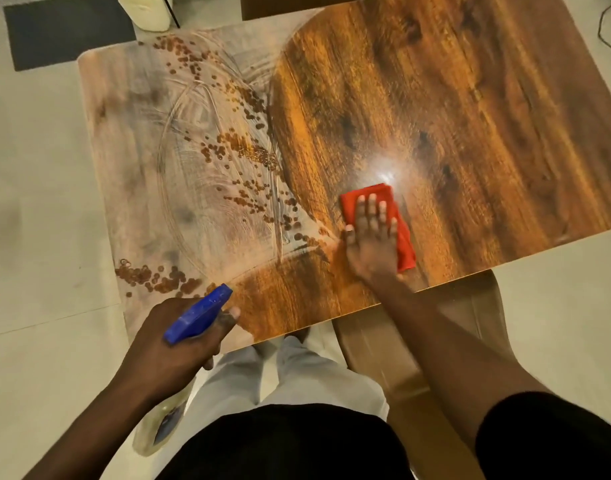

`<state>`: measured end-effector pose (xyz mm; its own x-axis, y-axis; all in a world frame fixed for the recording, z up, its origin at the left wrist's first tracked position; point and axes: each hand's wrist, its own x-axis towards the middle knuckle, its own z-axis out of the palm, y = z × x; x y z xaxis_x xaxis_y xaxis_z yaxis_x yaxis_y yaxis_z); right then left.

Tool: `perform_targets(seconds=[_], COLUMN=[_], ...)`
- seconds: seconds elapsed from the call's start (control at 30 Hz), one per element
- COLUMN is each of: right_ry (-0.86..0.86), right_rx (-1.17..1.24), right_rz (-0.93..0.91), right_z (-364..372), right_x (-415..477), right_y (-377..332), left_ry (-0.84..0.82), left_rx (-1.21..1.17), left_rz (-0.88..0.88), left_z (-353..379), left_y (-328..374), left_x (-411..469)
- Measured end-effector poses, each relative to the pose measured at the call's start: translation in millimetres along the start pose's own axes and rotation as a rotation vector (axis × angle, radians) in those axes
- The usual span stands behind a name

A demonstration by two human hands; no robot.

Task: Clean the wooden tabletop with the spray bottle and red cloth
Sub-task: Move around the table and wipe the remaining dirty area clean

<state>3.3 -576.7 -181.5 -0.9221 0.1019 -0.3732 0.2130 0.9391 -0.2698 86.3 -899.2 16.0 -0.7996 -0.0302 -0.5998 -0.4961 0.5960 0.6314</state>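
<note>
The wooden tabletop (470, 98) fills the upper part of the view. Its left half is dull and whitish with swirled smears and brown droplets (241, 147); its right half shines dark brown. My right hand (369, 237) lies flat, fingers spread, pressing the folded red cloth (406, 237) onto the table near the front edge. My left hand (172, 344) grips the spray bottle by its blue trigger head (198, 315) just off the table's front left corner. The bottle's pale body (158, 427) hangs below my wrist, nozzle pointing toward the table.
A brown chair (394, 348) stands under the table's front edge, at my right. A white container (146, 10) sits beyond the far left corner, beside a dark mat (65, 32) on the pale tiled floor. A cable (608, 36) runs at far right.
</note>
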Motion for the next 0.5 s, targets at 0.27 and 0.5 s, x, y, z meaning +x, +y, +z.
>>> perform_targets(seconds=[0.27, 0.5], right_ry=[-0.262, -0.071], right_rx=[-0.146, -0.198], right_rz=[-0.751, -0.556], right_z=[84, 59], right_x=[-115, -103], right_y=[-132, -12], left_ry=[0.080, 0.116], left_rx=[-0.005, -0.055], left_rz=[-0.007, -0.015], left_z=[-17, -17], left_y=[-2, 2], left_x=[2, 5])
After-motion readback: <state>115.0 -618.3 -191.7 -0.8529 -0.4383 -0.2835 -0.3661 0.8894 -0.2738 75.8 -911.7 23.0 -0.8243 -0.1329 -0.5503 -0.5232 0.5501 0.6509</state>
